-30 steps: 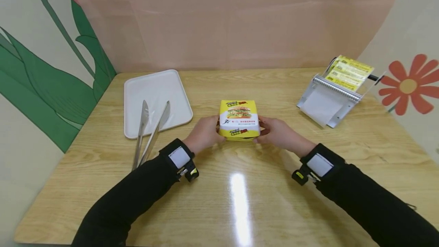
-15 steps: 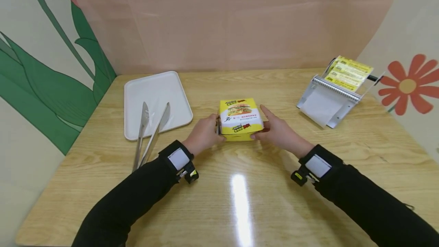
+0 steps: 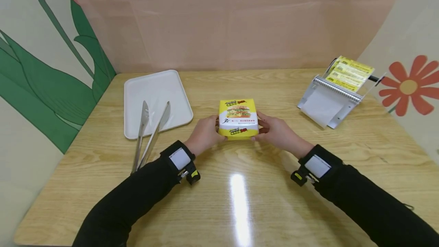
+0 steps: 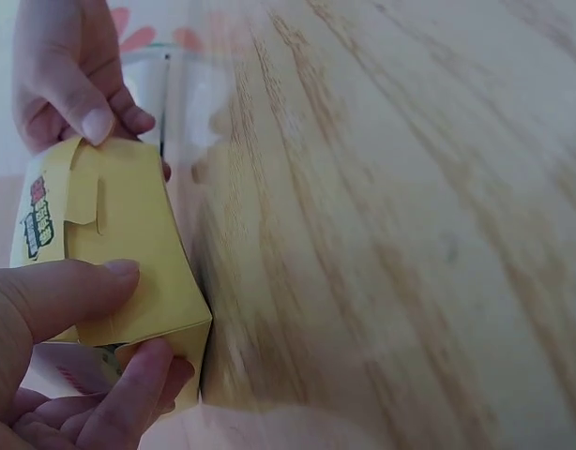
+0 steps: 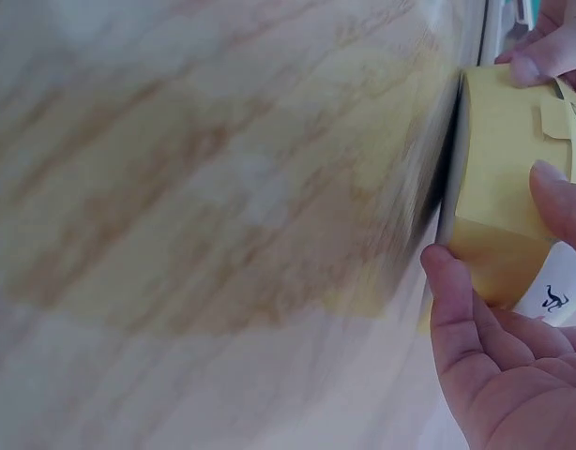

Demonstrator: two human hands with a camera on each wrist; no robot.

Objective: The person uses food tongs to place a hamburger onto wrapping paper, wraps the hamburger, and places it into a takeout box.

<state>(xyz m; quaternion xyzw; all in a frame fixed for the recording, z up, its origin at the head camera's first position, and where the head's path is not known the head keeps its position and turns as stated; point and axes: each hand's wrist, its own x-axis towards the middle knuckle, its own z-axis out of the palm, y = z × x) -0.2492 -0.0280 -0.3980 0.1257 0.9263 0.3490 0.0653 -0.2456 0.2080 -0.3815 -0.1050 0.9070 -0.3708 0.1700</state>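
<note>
A yellow and white burger box (image 3: 238, 119), printed with a burger, sits on the wooden table with its lid down. From its left side my left hand (image 3: 205, 134) holds it, thumb at the front corner. My right hand (image 3: 276, 132) grips the opposite side, thumb likewise at the front. In the left wrist view, the box's front face (image 4: 143, 244) shows a tab under the lid's edge, and the left thumb presses on that face. The right wrist view has the right fingers (image 5: 452, 291) along the box's side, low by the table.
To the left lies a white tray (image 3: 161, 83), with metal tongs (image 3: 141, 132) resting across its front edge. At the back right stands a metal dispenser (image 3: 337, 90) with yellow printed paper or labels. A pink backdrop (image 3: 226, 22) rises behind the table.
Half a second ago the lid sat skewed, with the right forefinger raised off it. Now the lid lies straighter over the base and that finger is back against the side. The left hand barely moved.
</note>
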